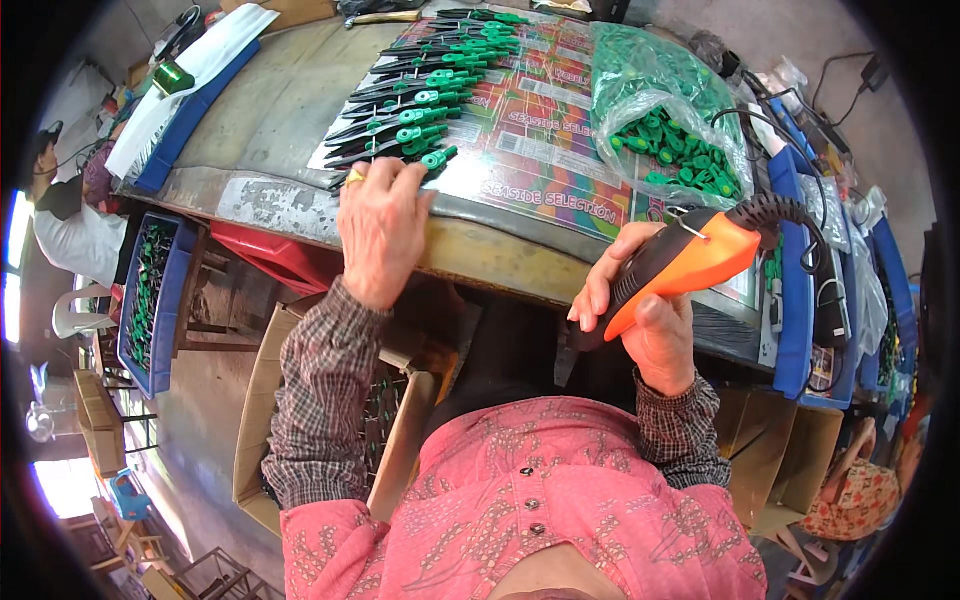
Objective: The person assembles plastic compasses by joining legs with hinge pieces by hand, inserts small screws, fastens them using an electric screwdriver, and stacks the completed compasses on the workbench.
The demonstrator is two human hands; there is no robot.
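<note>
My left hand (pixel 380 225) reaches to the near end of a row of black-and-green plastic pieces (pixel 420 112). Its bent fingers close over the black part of the nearest piece, whose green end (pixel 438 160) sticks out on the right. The pieces lie side by side across the table, black ends left and green ends right, with small metal bits among them. In front of the table's edge, my right hand (pixel 650 320) grips an orange-and-black corded power tool (pixel 690 262). Its black cord leaves at the upper right; the working tip cannot be made out.
A clear bag of green parts (pixel 665 140) lies on the colourful printed sheets (pixel 540 150) at the right. Blue bins (pixel 790 290) stand beside the table there. Another blue bin (pixel 160 310) is at the left, and an open cardboard box (pixel 265 400) sits below my left arm.
</note>
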